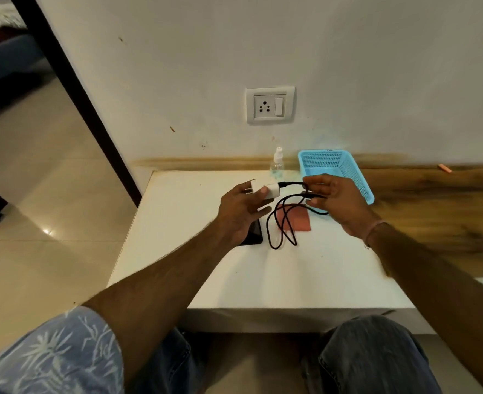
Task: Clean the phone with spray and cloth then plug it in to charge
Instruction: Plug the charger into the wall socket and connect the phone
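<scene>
My left hand (240,211) holds a white charger plug (265,189) above the white table (234,280). A black cable (283,223) runs from the plug and hangs in loops down to the table. My right hand (337,203) pinches that cable near its free end. The dark phone (255,234) lies flat on the table, mostly hidden under my left hand. A reddish cloth (298,218) lies beside it, under the cable loops. A clear spray bottle (277,163) stands at the table's far edge by the wall.
A white wall socket with a switch (270,105) sits on the wall above the table. A blue mesh basket (337,169) stands at the table's back right. A wooden surface (439,200) extends to the right. Tiled floor (49,209) lies to the left.
</scene>
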A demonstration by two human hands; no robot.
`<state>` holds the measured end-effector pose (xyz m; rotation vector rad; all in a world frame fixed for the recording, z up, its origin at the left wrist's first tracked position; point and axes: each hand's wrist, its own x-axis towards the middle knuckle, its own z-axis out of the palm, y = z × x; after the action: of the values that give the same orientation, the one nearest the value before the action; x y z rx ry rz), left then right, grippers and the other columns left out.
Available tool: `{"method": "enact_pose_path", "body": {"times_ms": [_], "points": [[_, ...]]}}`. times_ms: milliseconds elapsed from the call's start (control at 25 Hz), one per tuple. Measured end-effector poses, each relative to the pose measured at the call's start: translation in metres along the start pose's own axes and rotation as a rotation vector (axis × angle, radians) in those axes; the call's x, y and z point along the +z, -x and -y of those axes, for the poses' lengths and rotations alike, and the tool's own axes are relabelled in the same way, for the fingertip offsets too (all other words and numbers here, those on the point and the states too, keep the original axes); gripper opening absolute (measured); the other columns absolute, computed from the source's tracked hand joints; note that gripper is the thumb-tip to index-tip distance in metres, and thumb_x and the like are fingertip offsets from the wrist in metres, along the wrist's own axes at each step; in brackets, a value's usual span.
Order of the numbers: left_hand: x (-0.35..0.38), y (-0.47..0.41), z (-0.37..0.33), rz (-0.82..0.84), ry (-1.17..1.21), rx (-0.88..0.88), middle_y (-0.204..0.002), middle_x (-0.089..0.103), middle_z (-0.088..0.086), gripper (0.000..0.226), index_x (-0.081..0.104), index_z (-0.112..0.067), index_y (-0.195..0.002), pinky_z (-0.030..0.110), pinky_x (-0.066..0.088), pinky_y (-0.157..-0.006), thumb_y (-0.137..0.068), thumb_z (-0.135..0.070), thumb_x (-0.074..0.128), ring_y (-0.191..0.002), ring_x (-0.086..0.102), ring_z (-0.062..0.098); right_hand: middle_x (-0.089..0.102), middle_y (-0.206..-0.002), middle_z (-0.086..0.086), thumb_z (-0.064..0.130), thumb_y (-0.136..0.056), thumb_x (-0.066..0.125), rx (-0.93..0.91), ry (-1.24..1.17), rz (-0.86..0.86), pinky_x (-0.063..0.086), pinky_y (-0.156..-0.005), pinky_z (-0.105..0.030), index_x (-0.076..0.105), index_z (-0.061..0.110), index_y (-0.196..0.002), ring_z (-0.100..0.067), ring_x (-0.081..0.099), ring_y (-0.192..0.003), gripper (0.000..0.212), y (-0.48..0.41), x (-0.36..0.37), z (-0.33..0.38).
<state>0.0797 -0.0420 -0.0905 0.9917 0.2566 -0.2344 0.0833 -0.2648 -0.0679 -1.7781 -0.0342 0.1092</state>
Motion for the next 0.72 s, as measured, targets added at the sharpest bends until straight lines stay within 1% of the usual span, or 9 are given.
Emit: {"method": "enact_pose_path", "body": {"times_ms": [120, 160, 240, 320, 400, 480, 560, 600, 720], "points": [[-0.009, 0.004, -0.010, -0.032, 0.142, -0.001, -0.113, 0.065, 0.022, 0.038, 0.052, 0.003, -0.123, 0.053, 0.053, -0.098, -0.088, 0.005, 0.068, -0.101, 0.070, 0.040, 0.066, -0.119, -0.007, -0.015, -0.082, 0.062, -0.038, 0.004, -0.054, 0.051, -0.096, -0.038, 0.062, 0.014, -0.120, -0.019, 0.063, -0.112, 0.048, 0.007, 0.001, -0.009], [-0.012, 0.006, -0.016, -0.034, 0.218, -0.001, -0.115, 0.062, 0.023, 0.041, 0.048, 0.004, -0.125, 0.053, 0.053, -0.098, -0.088, 0.008, 0.065, -0.100, 0.069, 0.040, 0.066, -0.119, -0.008, -0.014, -0.083, 0.062, -0.036, -0.032, -0.080, 0.052, -0.094, -0.036, 0.062, 0.014, -0.120, -0.019, 0.063, -0.111, 0.047, 0.009, 0.000, -0.012], [-0.016, 0.008, -0.030, -0.014, 0.341, 0.011, -0.125, 0.058, 0.027, 0.049, 0.043, 0.006, -0.134, 0.052, 0.056, -0.095, -0.089, 0.011, 0.062, -0.104, 0.068, 0.041, 0.067, -0.114, -0.012, -0.012, -0.085, 0.060, -0.010, -0.151, -0.135, 0.055, -0.089, -0.033, 0.062, 0.013, -0.118, -0.020, 0.066, -0.106, 0.041, 0.015, -0.001, -0.017], [-0.022, 0.011, -0.044, 0.013, 0.383, 0.032, -0.132, 0.058, 0.028, 0.050, 0.047, 0.007, -0.133, 0.049, 0.057, -0.093, -0.085, 0.012, 0.060, -0.109, 0.067, 0.040, 0.070, -0.106, -0.012, -0.006, -0.088, 0.061, 0.013, -0.152, -0.194, 0.056, -0.086, -0.034, 0.064, 0.016, -0.112, -0.020, 0.070, -0.097, 0.033, 0.020, -0.002, -0.027], [-0.032, 0.013, -0.056, 0.011, 0.393, 0.040, -0.136, 0.058, 0.027, 0.055, 0.050, 0.007, -0.133, 0.048, 0.055, -0.096, -0.080, 0.013, 0.061, -0.116, 0.063, 0.042, 0.072, -0.100, -0.012, 0.000, -0.089, 0.063, 0.042, -0.070, -0.234, 0.056, -0.085, -0.037, 0.066, 0.019, -0.104, -0.024, 0.071, -0.092, 0.025, 0.023, -0.005, -0.039], [-0.042, 0.014, -0.065, -0.012, 0.383, 0.051, -0.136, 0.058, 0.026, 0.050, 0.052, 0.006, -0.131, 0.049, 0.055, -0.096, -0.082, 0.015, 0.059, -0.119, 0.061, 0.043, 0.072, -0.093, -0.012, -0.001, -0.090, 0.060, 0.057, 0.004, -0.238, 0.059, -0.076, -0.037, 0.067, 0.017, -0.094, -0.026, 0.072, -0.084, 0.019, 0.026, -0.008, -0.050], [-0.052, 0.015, -0.073, -0.056, 0.372, 0.064, -0.132, 0.060, 0.026, 0.042, 0.056, 0.004, -0.123, 0.049, 0.058, -0.091, -0.083, 0.017, 0.056, -0.116, 0.063, 0.044, 0.070, -0.090, -0.010, -0.001, -0.092, 0.056, 0.058, 0.133, -0.255, 0.060, -0.065, -0.031, 0.067, 0.014, -0.090, -0.026, 0.071, -0.075, 0.018, 0.029, -0.013, -0.062], [-0.056, 0.015, -0.077, -0.080, 0.369, 0.070, -0.127, 0.063, 0.025, 0.040, 0.058, 0.003, -0.119, 0.048, 0.059, -0.087, -0.082, 0.018, 0.055, -0.111, 0.065, 0.043, 0.069, -0.089, -0.006, 0.000, -0.092, 0.056, 0.060, 0.197, -0.277, 0.060, -0.063, -0.029, 0.067, 0.011, -0.092, -0.024, 0.070, -0.074, 0.016, 0.031, -0.017, -0.068], [-0.066, 0.019, -0.085, -0.139, 0.338, 0.089, -0.111, 0.068, 0.020, 0.034, 0.065, 0.002, -0.107, 0.045, 0.061, -0.082, -0.080, 0.017, 0.052, -0.101, 0.068, 0.041, 0.071, -0.088, -0.004, 0.006, -0.093, 0.057, 0.075, 0.460, -0.321, 0.059, -0.074, -0.035, 0.071, 0.008, -0.096, -0.023, 0.069, -0.079, 0.013, 0.037, -0.030, -0.083]]}}
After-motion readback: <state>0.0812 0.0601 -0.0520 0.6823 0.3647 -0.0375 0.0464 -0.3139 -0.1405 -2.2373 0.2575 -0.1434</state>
